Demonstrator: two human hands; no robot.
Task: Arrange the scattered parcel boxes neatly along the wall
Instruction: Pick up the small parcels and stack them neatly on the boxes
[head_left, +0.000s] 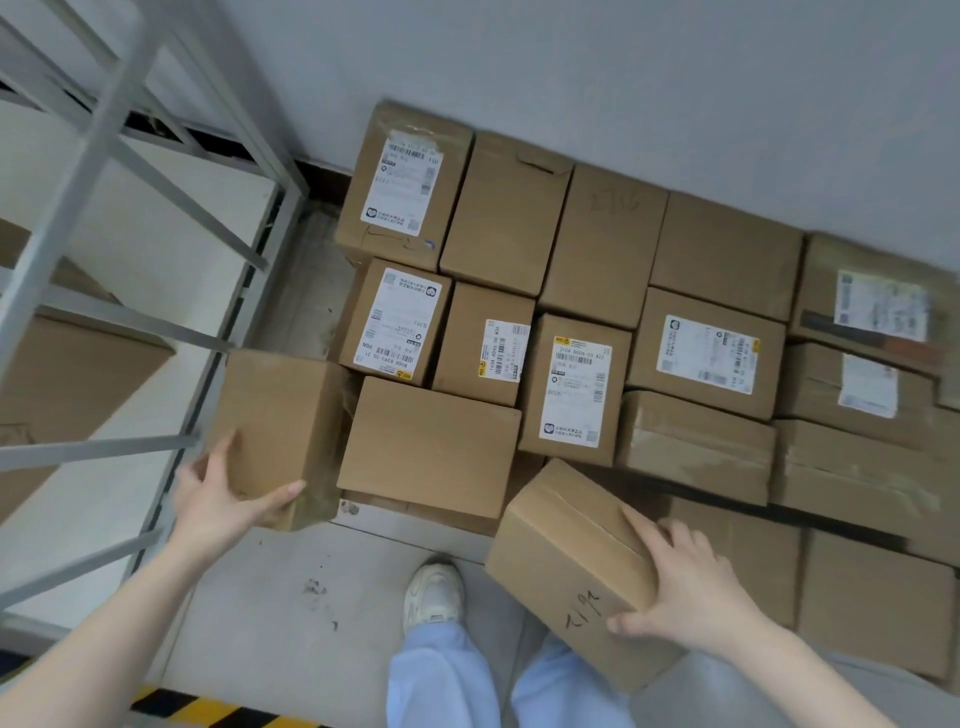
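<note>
Head view is showing the left hand (223, 499) gripping the near corner of a plain box (280, 415), just beside the metal shelf (130, 208). The right hand (691, 587) is grasping a marked box (561, 545), which is tilted at the front of the stacked boxes (602, 244) lined against the wall (623, 78). I cannot tell if either box is resting on the floor (291, 597). I think it is better to turn each box square to its neighbours first, then to press it tight against them, so the front row is becoming even.
</note>
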